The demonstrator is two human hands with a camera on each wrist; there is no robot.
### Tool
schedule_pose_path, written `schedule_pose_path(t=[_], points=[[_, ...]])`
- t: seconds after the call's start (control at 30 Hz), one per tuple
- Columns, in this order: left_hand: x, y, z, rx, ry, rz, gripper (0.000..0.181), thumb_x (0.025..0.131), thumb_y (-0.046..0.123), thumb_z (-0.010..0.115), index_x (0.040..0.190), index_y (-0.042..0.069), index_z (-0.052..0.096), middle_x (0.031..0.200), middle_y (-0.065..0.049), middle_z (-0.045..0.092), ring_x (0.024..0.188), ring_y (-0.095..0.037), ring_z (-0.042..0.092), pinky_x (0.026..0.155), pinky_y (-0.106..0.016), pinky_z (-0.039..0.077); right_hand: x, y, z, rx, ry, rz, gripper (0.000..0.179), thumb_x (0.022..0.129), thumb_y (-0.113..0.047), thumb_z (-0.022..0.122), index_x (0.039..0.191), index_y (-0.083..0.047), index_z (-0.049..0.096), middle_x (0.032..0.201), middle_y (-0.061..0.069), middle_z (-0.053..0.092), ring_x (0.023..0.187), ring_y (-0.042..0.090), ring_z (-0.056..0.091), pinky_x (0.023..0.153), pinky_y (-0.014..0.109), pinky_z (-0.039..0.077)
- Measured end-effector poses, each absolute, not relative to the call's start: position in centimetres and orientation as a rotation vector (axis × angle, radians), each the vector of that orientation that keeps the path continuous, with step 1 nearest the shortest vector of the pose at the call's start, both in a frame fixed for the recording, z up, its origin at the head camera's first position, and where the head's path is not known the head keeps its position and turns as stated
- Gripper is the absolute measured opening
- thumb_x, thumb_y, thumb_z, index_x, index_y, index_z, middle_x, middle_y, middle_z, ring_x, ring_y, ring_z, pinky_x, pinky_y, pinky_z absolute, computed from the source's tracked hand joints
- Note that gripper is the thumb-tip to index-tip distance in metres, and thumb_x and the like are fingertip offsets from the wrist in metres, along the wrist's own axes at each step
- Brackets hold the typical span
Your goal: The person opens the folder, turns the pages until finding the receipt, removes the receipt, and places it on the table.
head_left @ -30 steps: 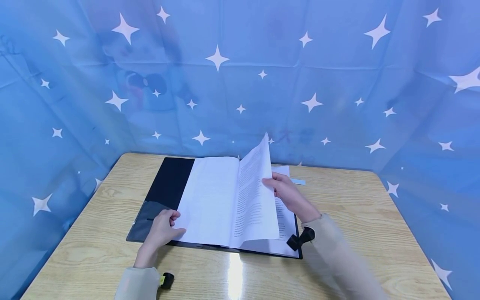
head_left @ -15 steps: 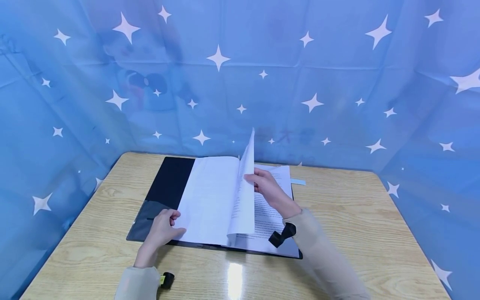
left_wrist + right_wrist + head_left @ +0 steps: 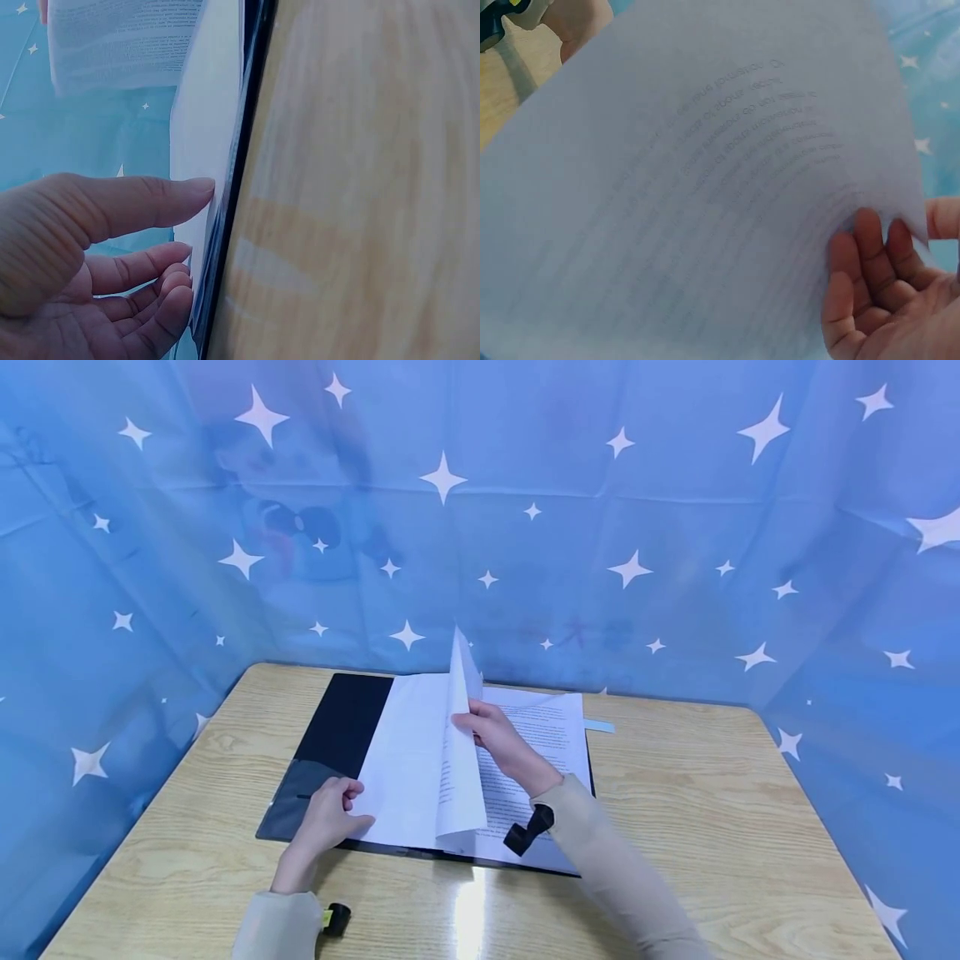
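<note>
A black folder lies spread on the table with a stack of paper in it. My right hand pinches the edge of a printed sheet, which stands up and curls near the middle. In the right wrist view, that sheet fills most of the picture, its text showing through from the other side. Printed text covers the right page beneath. My left hand rests at the lower left corner of the blank left page. Its thumb lies extended at the paper's edge, the other fingers loosely bent.
A light blue tab sticks out past the folder's right edge. The folder lies on a wood-grain table. Behind the table hangs a blue curtain with white stars.
My right hand has moved left with the sheet, swinging it from the right side toward the left page and uncovering more of the printed page below. The left hand has stayed in place.
</note>
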State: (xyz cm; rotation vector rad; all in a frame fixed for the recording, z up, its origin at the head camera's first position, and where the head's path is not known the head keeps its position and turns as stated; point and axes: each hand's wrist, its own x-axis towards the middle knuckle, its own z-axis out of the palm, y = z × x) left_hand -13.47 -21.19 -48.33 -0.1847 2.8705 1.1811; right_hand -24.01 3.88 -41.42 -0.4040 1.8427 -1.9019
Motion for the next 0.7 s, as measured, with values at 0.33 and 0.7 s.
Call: schedule_pose_path(t=[0.33, 0.7], points=[[-13.7, -21.2, -48.7, -0.189, 2.885, 1.183, 0.04, 0.067, 0.002, 0.078, 0.102, -0.005, 0.059, 0.089, -0.01, 0.05, 0.077, -0.021, 0.047, 0.065, -0.031, 0.04, -24.2, 0.9, -42.3, -0.34, 1.846, -1.897, 0.038, 0.094, -0.018, 0.05, 0.126, 0.001, 0.053, 0.118, 0.019, 0.058, 0.092, 0.013, 0.057, 0.081, 0.032, 0.041], [-13.7, -21.2, -48.8, -0.193, 2.886, 1.162, 0.041, 0.067, 0.002, 0.079, 0.102, -0.005, 0.059, 0.09, -0.01, 0.051, 0.079, -0.021, 0.047, 0.067, -0.032, 0.042, -24.4, -2.0, -43.8, -0.287, 1.853, -1.853, 0.038, 0.094, -0.016, 0.049, 0.124, 0.006, 0.051, 0.12, 0.024, 0.057, 0.09, 0.011, 0.06, 0.08, 0.028, 0.045]])
